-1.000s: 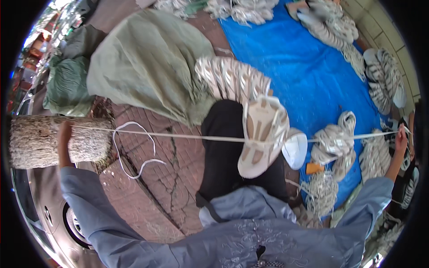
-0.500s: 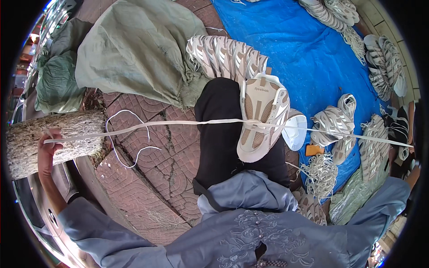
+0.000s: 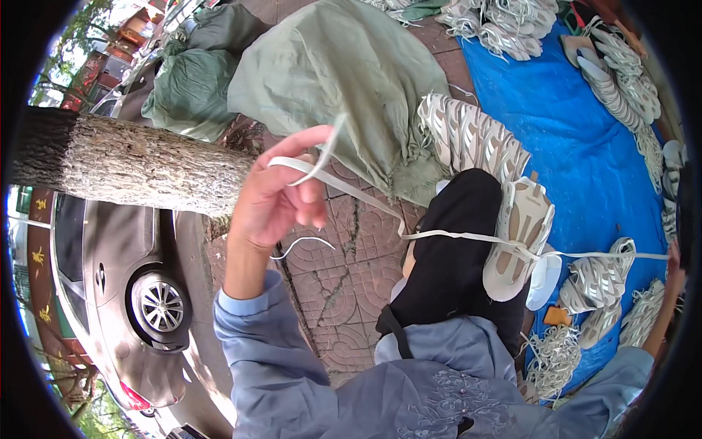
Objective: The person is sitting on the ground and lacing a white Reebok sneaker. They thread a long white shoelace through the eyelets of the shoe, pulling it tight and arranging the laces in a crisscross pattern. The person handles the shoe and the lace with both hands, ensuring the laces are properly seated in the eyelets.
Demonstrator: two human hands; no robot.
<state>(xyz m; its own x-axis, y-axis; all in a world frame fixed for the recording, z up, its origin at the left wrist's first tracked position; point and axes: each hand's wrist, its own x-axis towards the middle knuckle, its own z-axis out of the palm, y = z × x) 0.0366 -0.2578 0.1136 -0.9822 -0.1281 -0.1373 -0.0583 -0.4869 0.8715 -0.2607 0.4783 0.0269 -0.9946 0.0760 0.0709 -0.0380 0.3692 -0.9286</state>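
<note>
My left hand (image 3: 278,197) is raised at left of centre, fingers curled, with one end of a flat white shoelace (image 3: 453,234) looped over them and its tip sticking up. From there the lace runs across my black-trousered knee and through the lower eyelets of a beige and white shoe upper (image 3: 518,238) on my lap. Its other end reaches my right hand (image 3: 673,257), at the far right rim, which seems closed on it; its fingers show only in part. A white shoe-shaped form (image 3: 545,278) lies beside the upper.
Stacked shoe uppers (image 3: 472,139) stand beyond my knee. More uppers (image 3: 599,282) and a tangle of white laces (image 3: 553,358) lie at right, near a blue tarp (image 3: 578,146). A grey-green sack (image 3: 329,88), a tree trunk (image 3: 161,161) and a parked car (image 3: 117,293) are at left.
My left hand has come in from the far left and up, the lace now slack and bent on its side. The view has swung left, showing more of the car.
</note>
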